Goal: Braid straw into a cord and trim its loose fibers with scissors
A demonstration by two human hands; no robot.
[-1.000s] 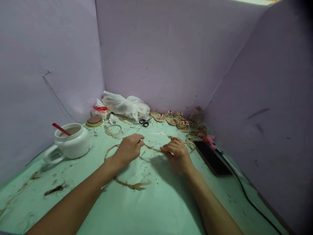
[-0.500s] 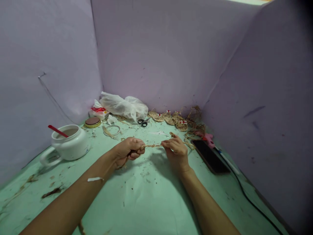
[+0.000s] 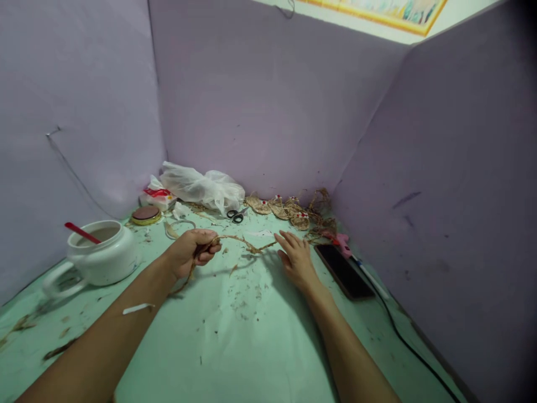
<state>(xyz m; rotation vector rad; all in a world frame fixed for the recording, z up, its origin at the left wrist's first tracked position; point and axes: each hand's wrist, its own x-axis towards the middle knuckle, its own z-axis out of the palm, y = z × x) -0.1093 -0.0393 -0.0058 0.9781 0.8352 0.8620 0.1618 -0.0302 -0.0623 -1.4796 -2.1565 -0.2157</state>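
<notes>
A thin twisted cord of brown plant fibre runs slack between my hands, with a small frayed knot near its middle. My left hand is closed around the cord, and a loose tail hangs below it beside the wrist. To the right, my right hand has its fingers stretched out and a little apart over the table. Its fingertips are at the cord's far stretch; whether they touch it is hard to see. A narrow white strip lies on my left forearm.
At left stands a white mug with a red-handled utensil. Behind are a round tin, a plastic bag, scissors and several woven pieces with red beads. A phone, pink glue gun and black cable lie right.
My hands have moved farther apart, and the taut cord now sags in a loose curve. My right hand's fingers have gone from pinching the cord to spread. The view has tilted up.
</notes>
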